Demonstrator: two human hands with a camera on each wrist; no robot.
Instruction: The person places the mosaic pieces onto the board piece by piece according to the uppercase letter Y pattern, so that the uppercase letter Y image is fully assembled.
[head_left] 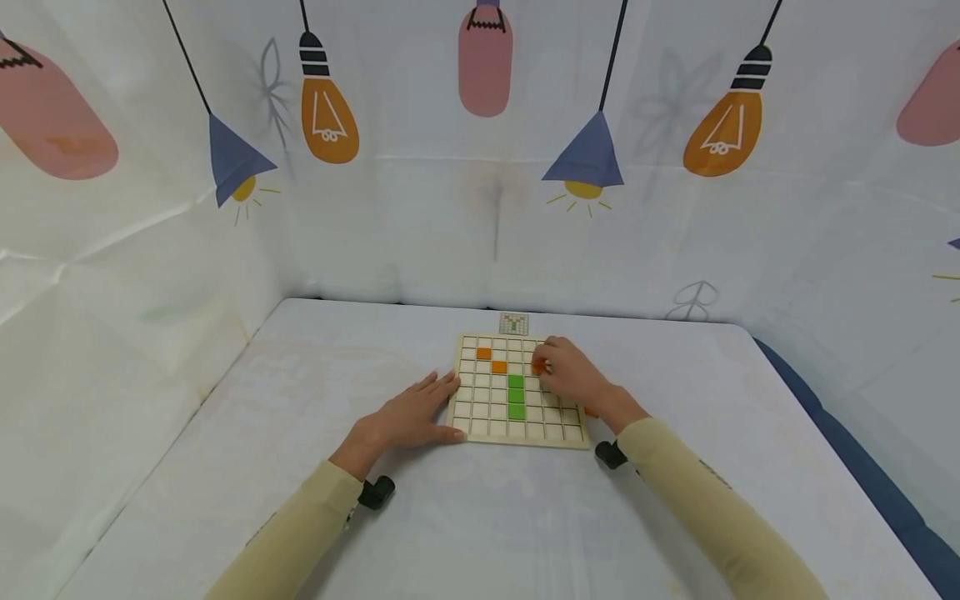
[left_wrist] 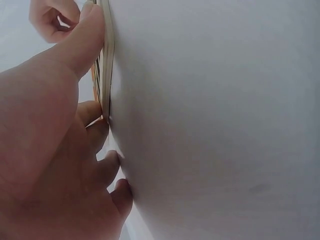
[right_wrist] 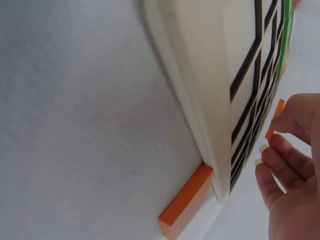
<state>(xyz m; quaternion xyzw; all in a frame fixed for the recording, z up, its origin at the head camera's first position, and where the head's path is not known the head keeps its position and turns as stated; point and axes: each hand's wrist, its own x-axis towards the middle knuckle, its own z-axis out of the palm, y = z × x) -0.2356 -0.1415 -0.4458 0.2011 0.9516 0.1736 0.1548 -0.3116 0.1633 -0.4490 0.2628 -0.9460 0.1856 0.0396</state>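
Observation:
A wooden grid board [head_left: 480, 427] lies on the white table, with orange tiles [head_left: 483, 353] and green tiles [head_left: 516, 396] set in some of its squares. My left hand [head_left: 412, 414] rests at the board's left edge, thumb near the front corner and fingers spread along the side. Over the right part of the board, my right hand [head_left: 572, 372] pinches an orange tile [right_wrist: 275, 119] between thumb and index finger. Another orange tile [right_wrist: 187, 202] lies on the table against the board's right edge, partly hidden by the right wrist in the head view.
A small pattern card [head_left: 513, 323] with a coloured grid lies just beyond the board's far edge. The white table [head_left: 465, 525] reaches back to a curtain [head_left: 435, 225] printed with lamps and bulbs. Dark blue fabric [head_left: 847, 442] runs along the table's right side.

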